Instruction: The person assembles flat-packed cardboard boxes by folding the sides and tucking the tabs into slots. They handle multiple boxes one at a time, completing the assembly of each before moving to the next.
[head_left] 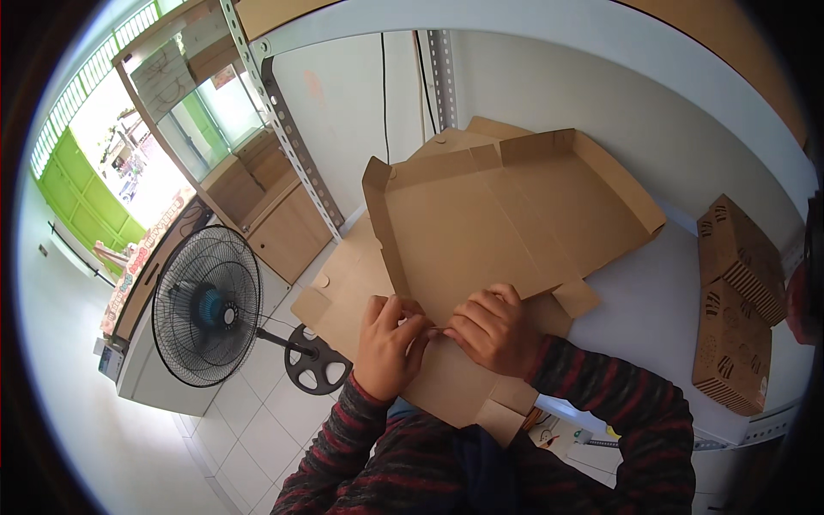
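Observation:
A brown cardboard box (455,215), partly folded, lies opened out in front of me with its side walls raised at the far and right edges. My left hand (390,348) is closed at the box's near edge, thumb and fingers pinched together on the cardboard. Close beside it, my right hand (493,333) is also closed on that near edge, fingers curled over it. The fingertips of both hands nearly meet, and they hide the exact fold between them. Flat cardboard with cut flaps (455,390) extends beneath the hands toward my body.
More flat cardboard (348,266) lies under the box on a white tabletop (631,318). Two printed, striped cartons (730,343) stand at the right. A black standing fan (208,305) is on the left, near a wooden display cabinet (279,210). A perforated metal post (287,129) rises behind the table.

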`<state>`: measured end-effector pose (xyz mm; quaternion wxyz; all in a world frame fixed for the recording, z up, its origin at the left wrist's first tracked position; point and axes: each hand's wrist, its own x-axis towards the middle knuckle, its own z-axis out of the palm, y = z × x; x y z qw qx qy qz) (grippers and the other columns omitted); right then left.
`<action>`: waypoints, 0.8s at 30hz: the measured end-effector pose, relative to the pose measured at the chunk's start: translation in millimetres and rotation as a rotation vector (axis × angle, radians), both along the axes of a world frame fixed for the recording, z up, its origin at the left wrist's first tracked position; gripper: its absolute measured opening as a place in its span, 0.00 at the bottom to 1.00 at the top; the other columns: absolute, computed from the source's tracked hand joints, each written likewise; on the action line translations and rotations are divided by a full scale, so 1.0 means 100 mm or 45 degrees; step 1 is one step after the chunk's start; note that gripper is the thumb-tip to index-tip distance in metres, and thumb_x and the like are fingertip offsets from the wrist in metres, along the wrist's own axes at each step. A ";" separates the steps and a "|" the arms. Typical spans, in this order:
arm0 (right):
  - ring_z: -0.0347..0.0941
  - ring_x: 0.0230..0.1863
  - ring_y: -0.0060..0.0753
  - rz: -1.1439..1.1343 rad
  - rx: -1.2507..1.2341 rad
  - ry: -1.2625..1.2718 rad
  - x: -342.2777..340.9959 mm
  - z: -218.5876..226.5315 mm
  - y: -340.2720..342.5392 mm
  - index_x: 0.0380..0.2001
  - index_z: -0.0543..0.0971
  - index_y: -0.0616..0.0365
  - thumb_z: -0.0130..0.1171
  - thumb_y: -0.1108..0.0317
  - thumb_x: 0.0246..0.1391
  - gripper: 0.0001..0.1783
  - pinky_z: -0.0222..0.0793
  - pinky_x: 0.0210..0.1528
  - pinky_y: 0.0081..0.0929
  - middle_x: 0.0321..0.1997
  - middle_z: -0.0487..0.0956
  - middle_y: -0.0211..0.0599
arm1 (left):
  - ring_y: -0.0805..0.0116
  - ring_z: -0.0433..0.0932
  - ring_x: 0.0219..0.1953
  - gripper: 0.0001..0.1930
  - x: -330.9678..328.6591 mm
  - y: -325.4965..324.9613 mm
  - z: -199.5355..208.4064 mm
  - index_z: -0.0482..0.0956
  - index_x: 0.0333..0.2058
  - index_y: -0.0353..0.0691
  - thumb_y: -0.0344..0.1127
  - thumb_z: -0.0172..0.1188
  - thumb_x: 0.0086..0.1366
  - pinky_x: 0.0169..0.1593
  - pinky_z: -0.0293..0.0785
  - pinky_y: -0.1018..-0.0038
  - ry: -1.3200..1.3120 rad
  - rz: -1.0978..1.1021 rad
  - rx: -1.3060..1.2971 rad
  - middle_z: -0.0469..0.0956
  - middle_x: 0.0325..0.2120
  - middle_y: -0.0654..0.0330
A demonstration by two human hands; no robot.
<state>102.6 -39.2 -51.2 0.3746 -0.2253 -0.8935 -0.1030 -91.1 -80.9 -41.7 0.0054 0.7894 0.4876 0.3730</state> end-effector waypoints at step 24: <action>0.69 0.29 0.39 -0.505 0.160 0.429 1.49 0.37 0.12 0.26 0.74 0.62 0.46 0.66 0.53 0.11 0.65 0.31 0.31 0.31 0.75 0.42 | 0.57 0.79 0.35 0.12 0.85 0.40 0.20 0.74 0.40 0.37 0.31 0.58 0.56 0.37 0.74 0.65 0.267 -0.321 -0.025 0.77 0.34 0.54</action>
